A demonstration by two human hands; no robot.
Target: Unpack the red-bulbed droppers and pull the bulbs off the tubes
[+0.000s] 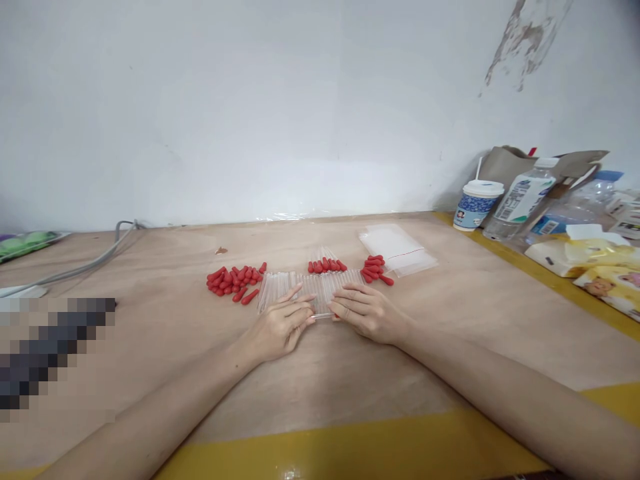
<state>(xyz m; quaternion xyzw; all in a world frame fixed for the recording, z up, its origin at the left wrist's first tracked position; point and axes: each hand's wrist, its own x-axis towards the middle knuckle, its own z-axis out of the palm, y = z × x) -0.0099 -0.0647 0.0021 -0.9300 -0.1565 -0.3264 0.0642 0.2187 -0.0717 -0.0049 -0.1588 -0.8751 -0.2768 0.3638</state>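
A row of clear dropper tubes point(280, 283) lies side by side before me, partly under my fingers. My left hand point(285, 325) pinches one end of a clear tube point(323, 316) lying crosswise at the row's near edge. At its other end, my right hand point(369, 312) is closed, with a bit of red at its fingertips that looks like a rubber bulb. Loose red rubber bulbs point(235, 280) are heaped left of the row, and a smaller group of bulbs point(374, 269) lies to its right. Behind the row are several droppers with red bulbs point(326, 265) fitted.
Clear plastic bags point(397, 248) lie at the back right. Farther right stand a paper cup point(476, 205), a water bottle point(523, 199) and a tissue pack point(565, 252). A grey cable point(95, 259) and a blurred dark object point(55, 350) are at left. Behind the table rises a wall.
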